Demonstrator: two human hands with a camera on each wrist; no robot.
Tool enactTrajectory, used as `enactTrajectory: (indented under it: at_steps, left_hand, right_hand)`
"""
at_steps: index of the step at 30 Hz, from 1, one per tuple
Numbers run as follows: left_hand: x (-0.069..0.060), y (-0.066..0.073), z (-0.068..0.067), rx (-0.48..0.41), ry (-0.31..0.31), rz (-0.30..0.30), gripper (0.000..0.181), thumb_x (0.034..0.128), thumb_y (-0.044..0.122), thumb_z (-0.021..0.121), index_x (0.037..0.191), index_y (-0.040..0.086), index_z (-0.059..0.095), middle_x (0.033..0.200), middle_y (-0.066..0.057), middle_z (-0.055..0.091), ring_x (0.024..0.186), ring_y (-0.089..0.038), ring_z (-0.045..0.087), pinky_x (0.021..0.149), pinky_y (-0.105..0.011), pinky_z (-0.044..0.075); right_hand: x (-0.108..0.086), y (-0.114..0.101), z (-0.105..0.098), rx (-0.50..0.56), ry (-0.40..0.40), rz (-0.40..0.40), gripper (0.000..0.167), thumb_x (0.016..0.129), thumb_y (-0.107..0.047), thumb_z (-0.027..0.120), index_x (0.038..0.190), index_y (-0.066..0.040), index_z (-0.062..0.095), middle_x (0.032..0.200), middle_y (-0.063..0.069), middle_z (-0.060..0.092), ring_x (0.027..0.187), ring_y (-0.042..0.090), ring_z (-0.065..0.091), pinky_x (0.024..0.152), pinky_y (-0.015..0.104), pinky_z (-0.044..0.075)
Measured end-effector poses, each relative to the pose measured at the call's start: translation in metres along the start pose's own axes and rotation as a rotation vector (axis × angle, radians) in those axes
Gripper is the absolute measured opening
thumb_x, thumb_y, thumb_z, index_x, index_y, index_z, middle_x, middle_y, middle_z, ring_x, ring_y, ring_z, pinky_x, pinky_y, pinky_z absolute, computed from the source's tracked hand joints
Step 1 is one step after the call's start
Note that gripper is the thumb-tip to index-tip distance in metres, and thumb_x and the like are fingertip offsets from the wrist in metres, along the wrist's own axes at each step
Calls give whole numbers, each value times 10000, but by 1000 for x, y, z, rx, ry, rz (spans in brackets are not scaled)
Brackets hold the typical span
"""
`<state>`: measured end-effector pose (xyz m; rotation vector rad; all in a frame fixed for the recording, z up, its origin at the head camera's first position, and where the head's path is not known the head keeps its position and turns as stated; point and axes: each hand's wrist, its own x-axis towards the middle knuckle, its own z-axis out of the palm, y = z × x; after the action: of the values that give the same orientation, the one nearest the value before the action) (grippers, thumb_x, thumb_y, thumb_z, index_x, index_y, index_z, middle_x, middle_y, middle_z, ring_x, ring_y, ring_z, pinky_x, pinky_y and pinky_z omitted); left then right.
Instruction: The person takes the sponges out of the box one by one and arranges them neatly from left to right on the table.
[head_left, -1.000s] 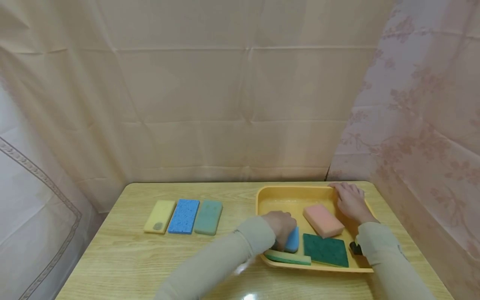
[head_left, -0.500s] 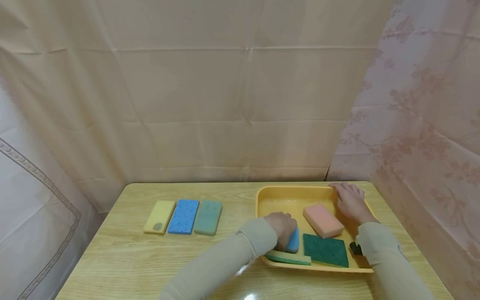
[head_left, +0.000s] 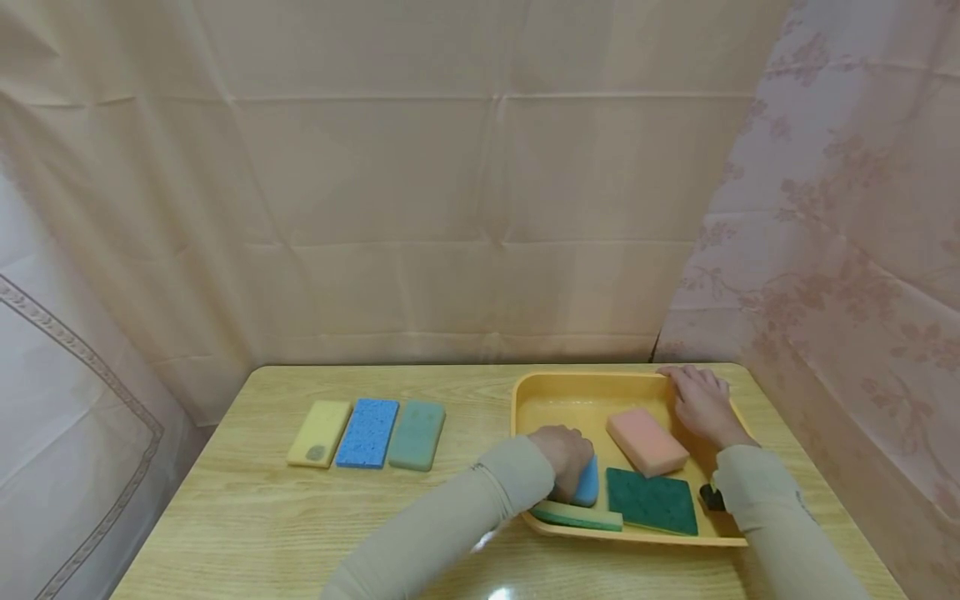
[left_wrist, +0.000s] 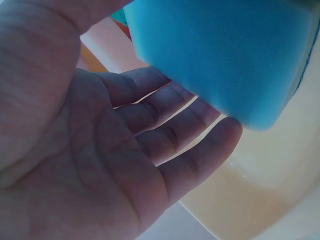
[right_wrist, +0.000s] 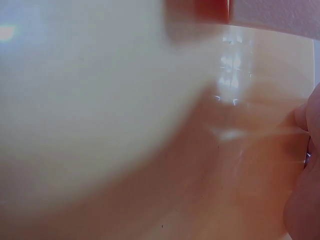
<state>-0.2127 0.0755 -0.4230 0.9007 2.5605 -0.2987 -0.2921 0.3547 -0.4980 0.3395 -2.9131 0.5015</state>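
Note:
Inside the yellow tray (head_left: 570,400), at its left, my left hand (head_left: 562,457) grips a light-blue sponge (head_left: 587,483). Close up in the left wrist view, the fingers of my left hand (left_wrist: 105,135) lie against one edge of the blue sponge (left_wrist: 215,60); the thumb's tip is out of frame. My right hand (head_left: 705,407) holds the tray's rim at the back right corner. In the right wrist view, part of my right hand (right_wrist: 306,175) is at the edge of the tray (right_wrist: 225,175).
A pink sponge (head_left: 647,442), a dark green pad (head_left: 651,502), a yellow-green sponge (head_left: 577,515) and a small black thing (head_left: 711,497) lie in the tray. On the table (head_left: 255,517), a yellow sponge (head_left: 321,433), a speckled blue one (head_left: 367,433) and a grey-green one (head_left: 417,435) form a row.
My left hand and forearm have shifted very slightly to the right, with the hand staying at the blue sponge. My right hand has not moved.

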Motion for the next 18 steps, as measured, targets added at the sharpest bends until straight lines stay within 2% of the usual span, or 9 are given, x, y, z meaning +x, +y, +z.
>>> enactTrajectory:
  at_steps: [12,18]
  left_hand:
    - [-2,0,-1,-19,17,16,218,828,250,797,991,214,656,871,59,565,767,-113,505,651,-260,465]
    - [-3,0,-2,-19,6,21,246,818,238,802,1008,217,647,876,63,563,769,-110,513,650,-258,466]
  right_hand:
    - [0,0,-2,1,28,-24,353,972,55,483,1312,7,566,1199,270,557,1136,526,426,948,682,245]
    - [-1,0,-3,-1,7,-15,353,991,40,457,1330,8,552,1212,273,545,1143,522,414,956,676,237]
